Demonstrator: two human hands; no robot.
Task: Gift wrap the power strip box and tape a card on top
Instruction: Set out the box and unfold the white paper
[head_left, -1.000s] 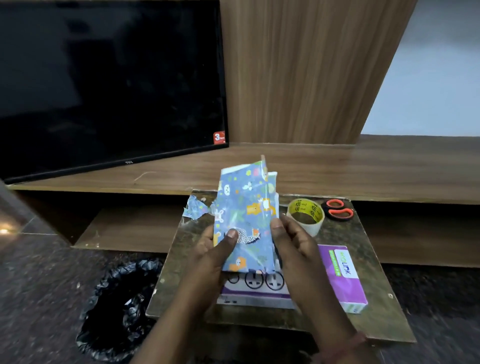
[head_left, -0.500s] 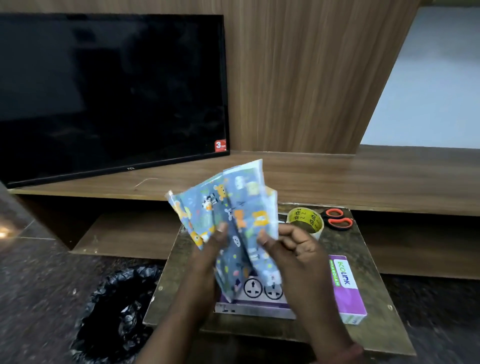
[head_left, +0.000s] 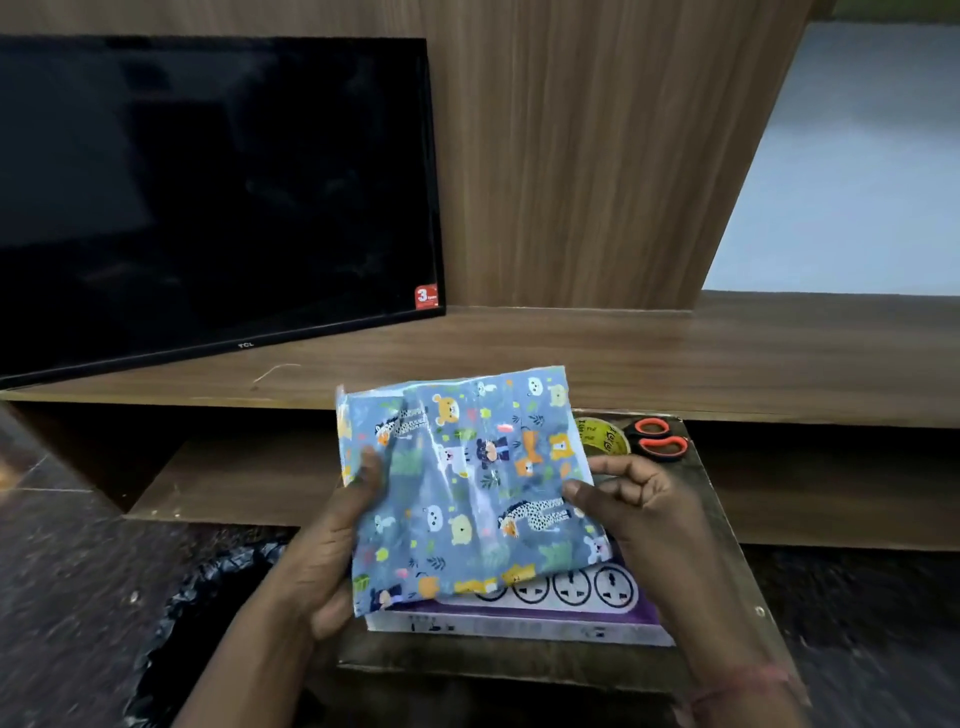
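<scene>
the wrapping paper (head_left: 467, 483) at centre frame is thin, creased and faintly glossy. below it the power strip box (head_left: 524, 626) looks like smooth printed cardboard. wood-grain shelf (head_left: 675, 358) behind looks matt; the tv screen (head_left: 208, 192) upper left is glossy black.

Home living room. Evidence: flat-screen TV (head_left: 208, 192) at far left on a long wood-laminate TV unit (head_left: 623, 358) with an open shelf under it, matching wood wall panel (head_left: 597, 156) behind, dark speckled stone floor (head_left: 78, 571). Small low table (head_left: 727, 519) near the viewer, bin with black liner (head_left: 208, 623) on its left.
</scene>
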